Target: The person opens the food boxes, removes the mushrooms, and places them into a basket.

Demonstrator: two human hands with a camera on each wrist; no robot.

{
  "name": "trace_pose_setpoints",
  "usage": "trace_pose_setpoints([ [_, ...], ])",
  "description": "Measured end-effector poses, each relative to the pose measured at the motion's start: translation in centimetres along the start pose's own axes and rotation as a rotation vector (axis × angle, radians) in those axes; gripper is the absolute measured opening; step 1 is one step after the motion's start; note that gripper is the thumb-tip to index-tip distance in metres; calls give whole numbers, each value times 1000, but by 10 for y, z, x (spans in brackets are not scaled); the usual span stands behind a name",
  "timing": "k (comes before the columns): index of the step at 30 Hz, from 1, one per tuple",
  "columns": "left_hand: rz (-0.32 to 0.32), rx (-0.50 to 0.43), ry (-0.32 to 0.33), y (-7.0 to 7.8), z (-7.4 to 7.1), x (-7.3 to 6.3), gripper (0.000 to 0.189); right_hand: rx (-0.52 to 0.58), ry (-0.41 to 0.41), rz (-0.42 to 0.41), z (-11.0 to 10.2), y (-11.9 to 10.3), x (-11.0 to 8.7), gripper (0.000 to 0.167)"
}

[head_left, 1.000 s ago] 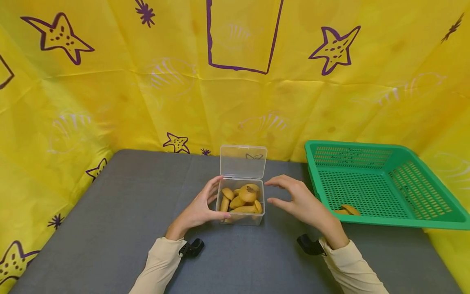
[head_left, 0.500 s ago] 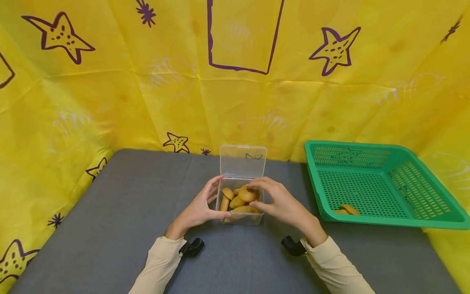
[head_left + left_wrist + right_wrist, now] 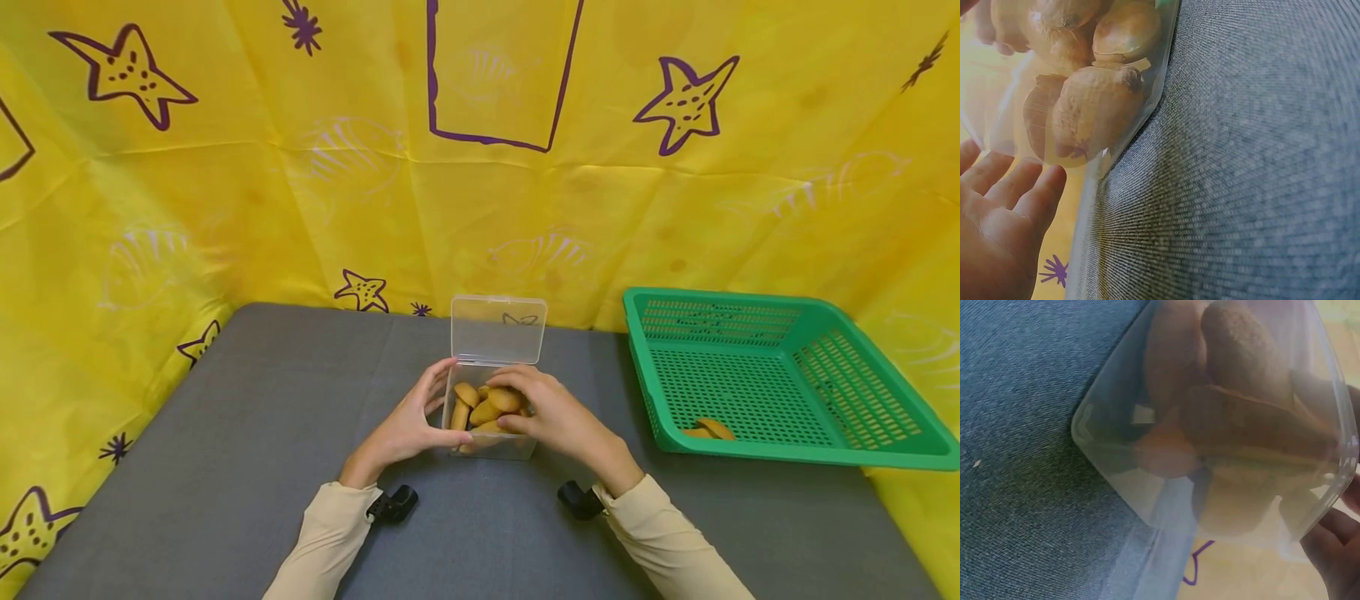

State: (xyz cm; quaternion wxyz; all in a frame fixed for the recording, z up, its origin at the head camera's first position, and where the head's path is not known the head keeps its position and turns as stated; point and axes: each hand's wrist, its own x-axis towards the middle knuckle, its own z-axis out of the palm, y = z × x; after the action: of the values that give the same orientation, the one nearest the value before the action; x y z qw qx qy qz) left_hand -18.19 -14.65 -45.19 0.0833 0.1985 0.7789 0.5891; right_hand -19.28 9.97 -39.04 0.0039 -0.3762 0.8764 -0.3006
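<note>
A small clear plastic box [image 3: 513, 450] with its hinged lid [image 3: 498, 330] raised stands on the table, filled with several brown mushrooms [image 3: 467, 395]. My left hand [image 3: 405, 429] grips the box from the left, thumb on the front rim and fingers along the far left side. From the right, my right hand [image 3: 558, 421] reaches over the rim, its thumb and fingers around a rounded mushroom cap [image 3: 504, 400] on top of the pile. The right wrist view shows mushrooms [image 3: 1247, 425] through the wall, with fingertips [image 3: 1335, 534] at the rim.
A green slotted basket [image 3: 787, 455] stands to the right on the table [image 3: 337, 375]; a mushroom [image 3: 714, 429] lies in its near left corner. Yellow patterned cloth [image 3: 480, 217] hangs behind and at the sides, close to the table's back edge.
My right hand has moved left from beside the box to over its contents, closing around the top mushroom. The left hand and box have stayed put.
</note>
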Motion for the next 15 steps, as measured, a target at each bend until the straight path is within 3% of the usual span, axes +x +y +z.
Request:
trace_pose_setpoints([
  [9,3,3,-7,2,1,0,107,-36,34,-10,1,1,1,42],
  [15,-10,3,3,1,0,0,108,-49,133,-30,-1,3,-2,40],
])
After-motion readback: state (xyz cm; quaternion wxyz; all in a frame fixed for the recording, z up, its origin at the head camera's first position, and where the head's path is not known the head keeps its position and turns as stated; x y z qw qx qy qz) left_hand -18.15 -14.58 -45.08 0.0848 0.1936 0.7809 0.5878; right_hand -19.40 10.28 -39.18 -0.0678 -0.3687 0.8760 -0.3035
